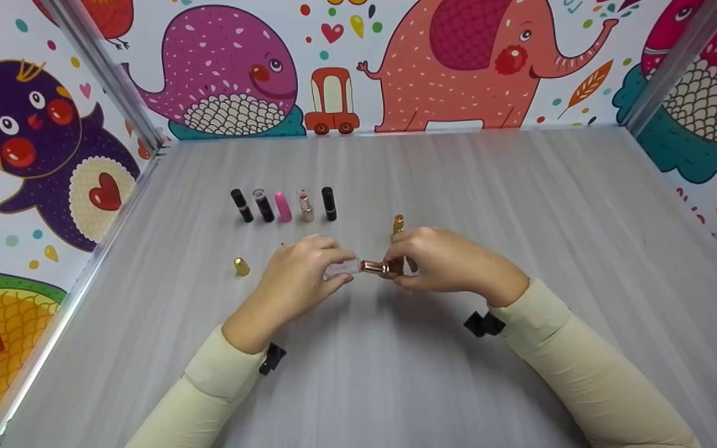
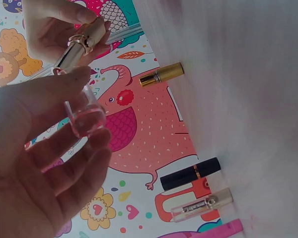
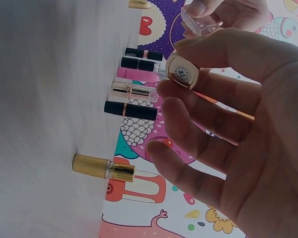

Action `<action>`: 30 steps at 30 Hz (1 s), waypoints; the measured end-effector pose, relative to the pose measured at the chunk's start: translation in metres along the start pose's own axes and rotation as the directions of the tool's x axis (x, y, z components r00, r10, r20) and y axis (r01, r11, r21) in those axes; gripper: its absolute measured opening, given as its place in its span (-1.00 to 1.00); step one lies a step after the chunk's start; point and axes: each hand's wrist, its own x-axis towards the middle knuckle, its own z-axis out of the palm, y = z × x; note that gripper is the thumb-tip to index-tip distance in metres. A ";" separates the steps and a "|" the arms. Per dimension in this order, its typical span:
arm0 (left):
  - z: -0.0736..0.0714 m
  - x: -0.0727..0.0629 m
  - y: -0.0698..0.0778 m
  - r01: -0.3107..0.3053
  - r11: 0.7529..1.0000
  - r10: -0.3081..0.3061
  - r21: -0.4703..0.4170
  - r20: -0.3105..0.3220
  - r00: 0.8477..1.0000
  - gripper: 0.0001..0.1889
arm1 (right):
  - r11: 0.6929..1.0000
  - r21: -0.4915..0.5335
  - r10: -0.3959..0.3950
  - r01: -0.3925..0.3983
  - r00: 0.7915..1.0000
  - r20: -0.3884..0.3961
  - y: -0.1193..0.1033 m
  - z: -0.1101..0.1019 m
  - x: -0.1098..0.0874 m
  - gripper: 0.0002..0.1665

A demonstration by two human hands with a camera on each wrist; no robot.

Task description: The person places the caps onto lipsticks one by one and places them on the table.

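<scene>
My left hand (image 1: 302, 267) pinches a clear cap (image 2: 87, 114) between thumb and fingers. With thumb and fingertips my right hand (image 1: 445, 258) grips a shiny rose-gold lipstick (image 1: 374, 267) by its base; a round label shows on the bottom end in the right wrist view. Cap and lipstick lie nearly in one line, the cap's end right at the lipstick's tip. Just beyond the right fingers stands a gold lipstick tube (image 3: 102, 167) without its cap. A small gold cap (image 1: 241, 267) stands to the left of my left hand.
Behind the hands several lipsticks stand in a row: a black one (image 1: 241, 205), a black one with a clear top (image 1: 263, 206), a pink one (image 1: 282, 206), a clear-capped one (image 1: 306, 206) and another black one (image 1: 329, 204). Cartoon-printed panels wall the grey table (image 1: 520, 186).
</scene>
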 end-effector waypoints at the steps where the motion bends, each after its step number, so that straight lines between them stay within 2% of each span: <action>1: 0.000 0.000 0.000 -0.004 1.000 0.004 0.007 -0.001 1.000 -0.73 | 1.000 -0.004 -0.003 0.003 1.000 0.000 0.000 0.000 0.000 -0.87; 7: 0.002 -0.001 0.000 -0.027 0.999 0.028 0.045 -0.019 0.999 -0.72 | 1.000 -0.030 -0.007 0.007 1.000 -0.007 0.000 0.000 0.000 -0.86; 13: 0.001 -0.001 -0.001 -0.040 0.998 0.042 0.041 -0.032 0.999 -0.74 | 0.998 -0.053 -0.027 0.026 0.999 -0.020 0.001 0.000 -0.001 -0.84; 17: 0.000 0.000 -0.003 -0.016 1.000 0.016 -0.005 -0.043 0.999 -0.75 | 0.999 -0.041 -0.010 0.009 1.000 -0.025 0.001 -0.001 -0.001 -0.82; 22: -0.004 0.001 -0.006 0.026 0.996 -0.034 -0.086 -0.091 0.995 -0.70 | 0.999 -0.044 -0.006 0.004 0.999 -0.035 0.002 -0.002 -0.001 -0.81; 26: -0.005 0.001 -0.008 0.013 0.994 -0.029 -0.113 -0.135 0.990 -0.66 | 0.999 -0.040 -0.006 0.005 1.000 -0.030 0.002 -0.002 -0.001 -0.81; 30: -0.004 0.001 -0.007 0.018 0.989 -0.042 -0.149 -0.163 0.986 -0.72 | 1.000 -0.031 -0.003 0.002 1.000 -0.028 0.002 -0.003 -0.001 -0.81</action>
